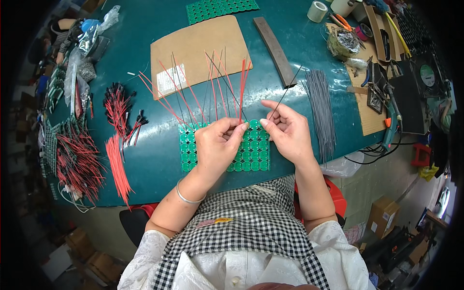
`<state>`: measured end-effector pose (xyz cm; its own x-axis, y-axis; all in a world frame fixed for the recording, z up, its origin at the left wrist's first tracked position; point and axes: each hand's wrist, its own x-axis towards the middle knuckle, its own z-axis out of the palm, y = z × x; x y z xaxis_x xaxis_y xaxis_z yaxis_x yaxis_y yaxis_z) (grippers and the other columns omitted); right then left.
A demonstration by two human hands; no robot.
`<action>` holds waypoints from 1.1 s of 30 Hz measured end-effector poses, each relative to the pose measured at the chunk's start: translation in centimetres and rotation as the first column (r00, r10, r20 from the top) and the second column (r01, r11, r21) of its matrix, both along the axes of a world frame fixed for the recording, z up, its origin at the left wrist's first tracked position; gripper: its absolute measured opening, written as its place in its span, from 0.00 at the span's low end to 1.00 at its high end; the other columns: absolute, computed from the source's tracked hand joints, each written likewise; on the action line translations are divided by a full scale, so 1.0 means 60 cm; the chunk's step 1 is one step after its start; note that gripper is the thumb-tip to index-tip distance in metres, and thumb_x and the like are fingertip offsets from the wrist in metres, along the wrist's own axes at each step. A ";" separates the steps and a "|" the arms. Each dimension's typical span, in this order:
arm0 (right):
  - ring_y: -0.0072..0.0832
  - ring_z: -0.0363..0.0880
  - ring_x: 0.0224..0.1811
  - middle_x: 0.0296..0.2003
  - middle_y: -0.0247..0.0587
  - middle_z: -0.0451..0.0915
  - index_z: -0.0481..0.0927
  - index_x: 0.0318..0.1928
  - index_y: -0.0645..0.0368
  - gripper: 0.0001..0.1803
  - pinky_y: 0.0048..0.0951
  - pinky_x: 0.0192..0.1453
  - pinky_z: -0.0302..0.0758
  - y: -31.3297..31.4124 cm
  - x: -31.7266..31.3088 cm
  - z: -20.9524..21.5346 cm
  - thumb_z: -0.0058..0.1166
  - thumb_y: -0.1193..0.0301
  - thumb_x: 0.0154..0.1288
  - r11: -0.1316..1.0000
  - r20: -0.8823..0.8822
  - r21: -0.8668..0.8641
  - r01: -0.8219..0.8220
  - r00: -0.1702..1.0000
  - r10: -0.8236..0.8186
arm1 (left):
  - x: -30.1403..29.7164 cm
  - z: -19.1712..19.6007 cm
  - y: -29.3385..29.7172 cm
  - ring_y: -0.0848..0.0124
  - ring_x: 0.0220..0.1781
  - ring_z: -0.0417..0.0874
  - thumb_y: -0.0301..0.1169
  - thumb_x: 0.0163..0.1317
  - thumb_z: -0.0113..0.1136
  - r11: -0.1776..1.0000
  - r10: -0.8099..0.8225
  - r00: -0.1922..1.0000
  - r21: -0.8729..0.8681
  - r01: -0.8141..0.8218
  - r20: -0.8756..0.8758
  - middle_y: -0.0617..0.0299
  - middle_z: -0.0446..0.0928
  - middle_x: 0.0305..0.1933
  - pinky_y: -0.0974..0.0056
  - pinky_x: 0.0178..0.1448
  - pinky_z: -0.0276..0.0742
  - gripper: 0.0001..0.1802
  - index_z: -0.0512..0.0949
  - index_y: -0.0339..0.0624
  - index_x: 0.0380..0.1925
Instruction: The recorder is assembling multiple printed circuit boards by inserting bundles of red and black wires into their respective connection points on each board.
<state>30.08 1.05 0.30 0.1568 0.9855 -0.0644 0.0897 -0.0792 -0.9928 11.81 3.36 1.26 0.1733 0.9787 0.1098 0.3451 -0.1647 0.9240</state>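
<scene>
while left fingers (237, 135) clamp red wires (242, 89) and right fingers (274, 130) dark wire (283, 96), cardboard (208, 38) bears a label (167, 81).

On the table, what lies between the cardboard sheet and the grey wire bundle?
The head view shows a long dark bar between the sheet and the bundle.

The smooth tabletop (157, 150) looks glossy, the cardboard sheet (208, 43) matt. The circuit-board panel (255, 151) has a glossy face; the red wire bundle (117, 166) at left looks like smooth plastic. Crinkled, shiny plastic bags (110, 18) lie far left. The person's apron (251, 237) is matt woven cloth, the bangle (186, 198) polished metal.
</scene>
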 end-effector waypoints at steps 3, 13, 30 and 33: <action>0.12 0.74 0.27 0.29 0.32 0.79 0.82 0.56 0.67 0.20 0.17 0.30 0.74 -0.002 0.000 0.003 0.64 0.81 0.62 1.000 0.000 -0.012 0.004 1.000 -0.004 | 0.001 -0.002 -0.001 0.77 0.26 0.86 0.24 0.62 0.72 1.000 -0.001 1.000 0.008 0.001 -0.005 0.59 0.86 0.26 0.72 0.30 0.81 0.05 0.86 0.32 0.33; 0.19 0.79 0.26 0.31 0.38 0.82 0.85 0.44 0.66 0.10 0.21 0.29 0.75 0.007 -0.003 0.011 0.66 0.80 0.61 0.972 0.270 0.212 0.105 0.949 -0.161 | 0.007 -0.006 0.000 0.76 0.27 0.87 0.21 0.61 0.71 1.000 -0.004 0.999 0.028 0.005 -0.037 0.57 0.87 0.29 0.72 0.31 0.83 0.05 0.86 0.31 0.36; 0.26 0.79 0.21 0.33 0.43 0.84 0.80 0.34 0.67 0.06 0.27 0.26 0.75 0.008 -0.012 0.014 0.65 0.80 0.60 0.936 0.387 0.338 0.096 0.892 -0.232 | 0.006 0.006 -0.006 0.77 0.28 0.86 0.23 0.64 0.70 0.989 -0.007 0.998 -0.144 0.017 0.064 0.59 0.86 0.30 0.73 0.31 0.83 0.06 0.84 0.29 0.37; 0.26 0.79 0.21 0.33 0.43 0.84 0.82 0.38 0.66 0.07 0.27 0.26 0.75 0.008 -0.011 0.010 0.66 0.80 0.60 0.936 0.380 0.341 0.090 0.897 -0.225 | 0.008 0.015 -0.006 0.77 0.28 0.87 0.23 0.65 0.69 0.968 -0.017 0.990 -0.244 0.051 0.138 0.59 0.86 0.31 0.73 0.32 0.84 0.06 0.84 0.30 0.37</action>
